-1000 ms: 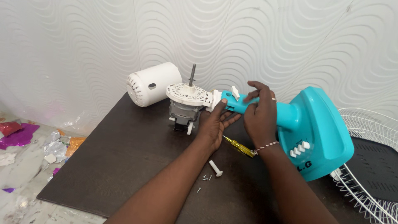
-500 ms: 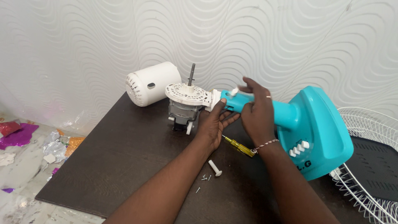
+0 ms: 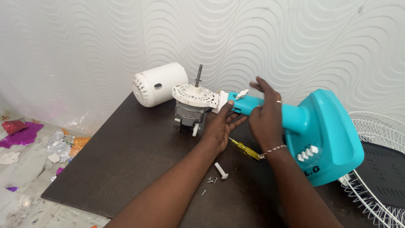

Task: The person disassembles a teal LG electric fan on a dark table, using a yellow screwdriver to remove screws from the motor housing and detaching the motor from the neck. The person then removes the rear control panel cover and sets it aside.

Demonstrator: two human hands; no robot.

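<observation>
The left hand (image 3: 219,126) cups the turquoise plastic fan neck (image 3: 270,109) from below, thumb on the white collar beside the grey motor with its white round faceplate (image 3: 195,103), grip wrapped on the neck. The right hand (image 3: 265,115) hovers over the neck with fingers spread wide, next to a small white knob (image 3: 241,94). The stand lies across the dark wooden worktop (image 3: 126,156). Under the wrists lie a yellow-handled screwdriver (image 3: 245,149), a white plastic pin (image 3: 220,170) and loose screws (image 3: 209,181).

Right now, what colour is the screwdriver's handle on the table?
Yellow: the screwdriver lies by the right hand, seen in the head view.
</observation>
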